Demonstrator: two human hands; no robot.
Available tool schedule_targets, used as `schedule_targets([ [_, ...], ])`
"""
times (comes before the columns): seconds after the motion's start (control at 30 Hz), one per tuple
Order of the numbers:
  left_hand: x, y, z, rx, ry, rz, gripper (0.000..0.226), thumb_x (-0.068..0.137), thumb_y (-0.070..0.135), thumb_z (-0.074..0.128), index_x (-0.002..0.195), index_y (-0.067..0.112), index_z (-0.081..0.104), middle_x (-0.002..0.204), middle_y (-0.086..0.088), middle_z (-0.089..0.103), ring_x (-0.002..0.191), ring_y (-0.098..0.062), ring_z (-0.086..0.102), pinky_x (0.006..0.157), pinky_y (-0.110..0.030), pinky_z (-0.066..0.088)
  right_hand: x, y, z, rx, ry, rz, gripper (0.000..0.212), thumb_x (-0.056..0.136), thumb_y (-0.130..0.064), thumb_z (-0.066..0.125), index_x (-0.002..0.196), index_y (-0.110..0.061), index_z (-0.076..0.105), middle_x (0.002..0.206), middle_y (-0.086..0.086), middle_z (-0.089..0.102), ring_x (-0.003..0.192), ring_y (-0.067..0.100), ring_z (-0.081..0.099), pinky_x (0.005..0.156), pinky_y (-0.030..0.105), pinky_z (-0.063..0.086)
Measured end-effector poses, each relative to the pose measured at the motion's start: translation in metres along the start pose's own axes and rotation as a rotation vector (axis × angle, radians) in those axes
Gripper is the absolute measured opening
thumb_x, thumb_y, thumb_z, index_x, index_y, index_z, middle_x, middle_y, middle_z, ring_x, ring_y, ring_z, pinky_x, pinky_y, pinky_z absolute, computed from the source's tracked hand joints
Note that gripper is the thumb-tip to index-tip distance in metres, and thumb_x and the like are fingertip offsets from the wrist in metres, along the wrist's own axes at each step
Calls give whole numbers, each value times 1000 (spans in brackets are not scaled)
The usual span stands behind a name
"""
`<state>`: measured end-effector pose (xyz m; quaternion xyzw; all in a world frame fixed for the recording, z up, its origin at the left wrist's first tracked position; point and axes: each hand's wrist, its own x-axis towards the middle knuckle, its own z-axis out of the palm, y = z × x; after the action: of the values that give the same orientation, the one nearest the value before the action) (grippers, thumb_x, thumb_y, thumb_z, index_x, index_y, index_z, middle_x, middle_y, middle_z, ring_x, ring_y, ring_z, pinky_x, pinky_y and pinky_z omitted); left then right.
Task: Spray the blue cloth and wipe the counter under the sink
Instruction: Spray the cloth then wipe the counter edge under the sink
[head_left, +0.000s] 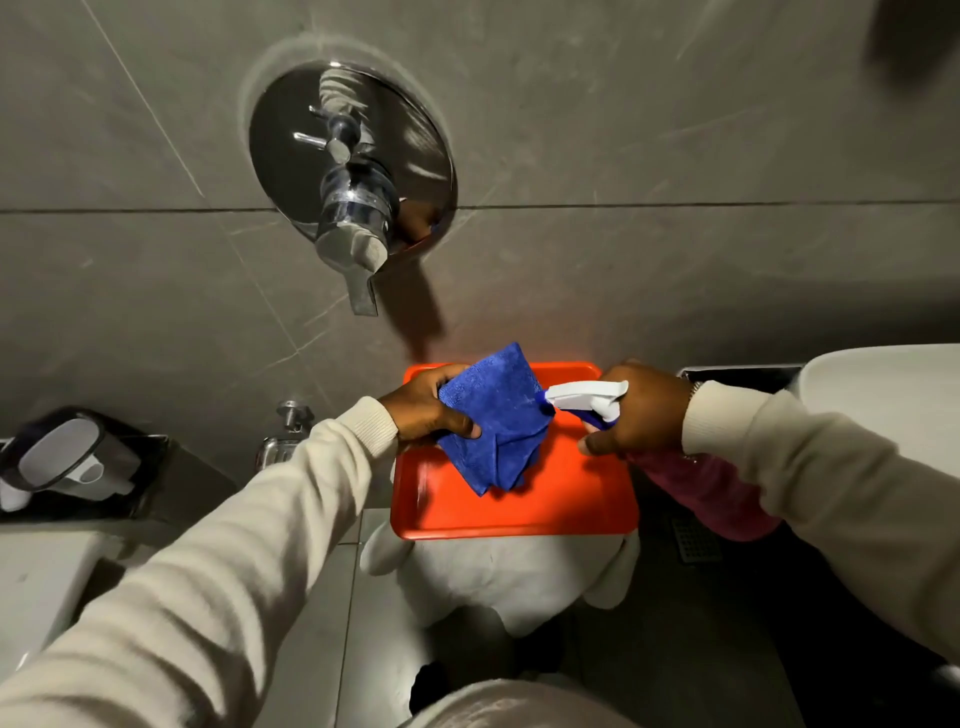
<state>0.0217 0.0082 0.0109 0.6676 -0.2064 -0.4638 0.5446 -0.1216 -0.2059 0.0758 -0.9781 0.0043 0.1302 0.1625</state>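
Note:
My left hand (431, 410) grips a bunched blue cloth (498, 421) and holds it above an orange tray (519, 509). My right hand (639, 410) is closed around a spray bottle with a white trigger head (587, 395) and a pink body (711, 493). The nozzle points left at the cloth, almost touching it. The tray rests on a white toilet (498, 582). The white sink (883, 384) shows only as an edge at the right. The counter under it is hidden.
A chrome mixer valve with a lever (353, 197) sticks out of the grey tiled wall above the tray. A chrome soap holder (280, 441) and a dark waste bin (67, 462) stand at the left. A floor drain grate (693, 540) lies under the bottle.

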Motion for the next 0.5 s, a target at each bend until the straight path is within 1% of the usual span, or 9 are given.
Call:
schedule_targets([
  [0.03,0,1,1,2,3,-1,60,53,-9,71,109,10,59,110,-18,59,105,-34,57,104,-62,41,0,3,2,-17,-7,32,44,71,-32,80,109,-11,68,65,9,54,65,27,53,55,23,34],
  [0.07,-1,1,2,6,5,-2,61,53,-8,71,110,9,58,110,-19,59,105,-34,57,103,-63,41,-1,3,3,20,28,40,39,71,-31,81,95,-3,69,66,11,55,66,27,54,55,25,30],
  [0.13,-1,1,3,13,12,1,62,53,-8,71,111,9,58,111,-19,59,105,-35,57,103,-64,41,-2,8,5,65,104,55,36,71,-24,80,95,-1,68,65,13,58,64,28,54,55,26,28],
  [0.2,-1,-1,0,-5,19,9,60,53,-8,71,109,13,59,112,-19,59,106,-35,57,104,-62,41,2,11,3,218,218,80,29,72,-12,74,101,-7,69,66,17,66,63,30,63,61,31,42],
  [0.23,-2,-2,-2,-22,15,11,59,54,-9,70,107,15,60,112,-19,59,106,-35,57,104,-61,41,5,11,1,333,302,95,29,72,-7,70,100,-11,70,65,14,69,62,27,68,63,30,49],
  [0.3,-2,-7,-6,-47,17,7,59,54,-9,69,107,16,60,111,-18,60,105,-34,57,101,-56,43,15,12,2,570,487,100,34,66,-4,62,96,-18,70,65,0,73,57,20,71,59,24,54],
  [0.37,-2,-13,-8,-11,43,0,66,52,-7,69,115,11,56,102,-12,64,98,-29,60,92,-45,51,33,11,10,754,653,96,37,61,-5,57,93,-19,70,68,-12,73,56,18,71,59,24,57],
  [0.43,-4,-18,-10,9,57,-2,72,51,-6,69,120,7,52,97,-5,64,90,-21,62,81,-33,56,55,10,23,863,773,105,38,60,-9,56,91,-26,70,78,-11,72,62,25,71,64,32,57],
  [0.5,-8,-23,-11,8,52,14,69,51,-7,69,116,11,53,97,-4,63,88,-16,63,75,-26,56,75,12,41,859,850,106,39,63,-13,55,92,-36,67,87,0,72,73,31,71,72,43,59],
])
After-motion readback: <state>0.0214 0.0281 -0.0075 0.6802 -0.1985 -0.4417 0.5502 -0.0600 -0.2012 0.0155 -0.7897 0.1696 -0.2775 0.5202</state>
